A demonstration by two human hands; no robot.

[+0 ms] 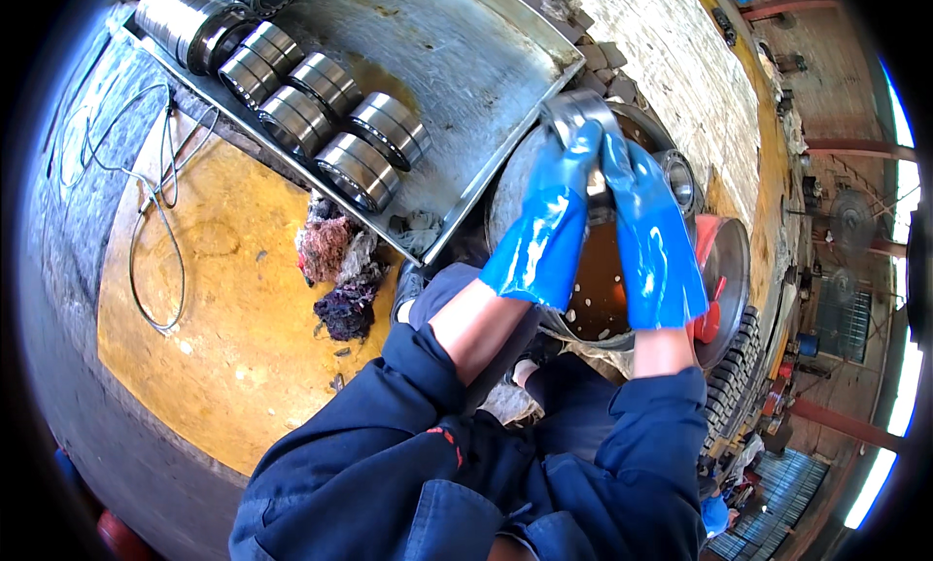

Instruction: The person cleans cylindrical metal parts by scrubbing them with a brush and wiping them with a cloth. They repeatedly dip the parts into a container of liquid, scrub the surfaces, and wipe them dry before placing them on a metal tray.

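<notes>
My left hand (556, 197) and my right hand (641, 206), both in long shiny blue rubber gloves, are closed around a steel bearing ring (580, 106). The ring is slightly blurred and partly covered by the gloved fingers. Hands and ring are over the far part of a round metal drum (503, 200) with brown liquid (595, 289) in it, where pale flecks float. Beside my right glove, another shiny bearing (678, 178) rests by the drum's right rim.
On the left, a metal tray (457, 51) carries several shiny bearings (360, 170). Dirty rags (340, 260) lie below its corner on a yellow floor panel (224, 318), near a wire loop (175, 260). A second drum (736, 270) with a red item (711, 313) stands right.
</notes>
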